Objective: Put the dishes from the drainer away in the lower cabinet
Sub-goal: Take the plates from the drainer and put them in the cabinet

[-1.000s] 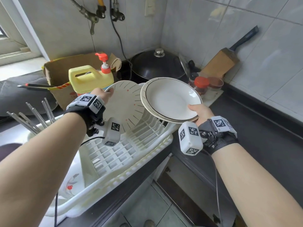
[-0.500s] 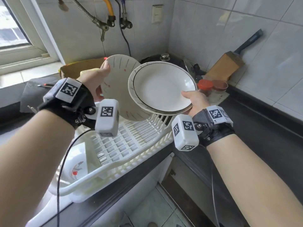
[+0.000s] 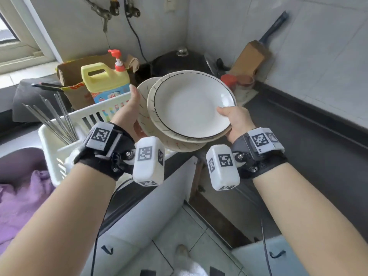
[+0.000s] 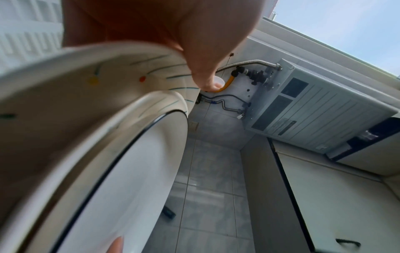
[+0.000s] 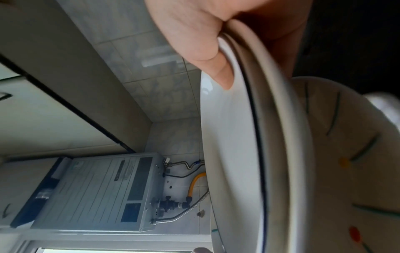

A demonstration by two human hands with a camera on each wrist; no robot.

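Plates held over the white dish drainer
Left hand grips the patterned plate; right hand pinches two stacked plates; yellow detergent jug behind.

I see soft daylight from the window at left. Wrist views are blurred up close, with walls bending at the edges.

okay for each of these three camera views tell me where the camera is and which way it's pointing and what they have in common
Head: worn on the head, looking forward and down at the counter; shows both forearms, the left hand and right hand holding stacked plates above the drainer.
Left wrist: on the left wrist, looking along the hand and upward; shows the thumb on a streaked plate.
Right wrist: on the right wrist, looking upward; shows the thumb on the black-rimmed plate.
Shared: both wrist views show the plates and the wall water heater.
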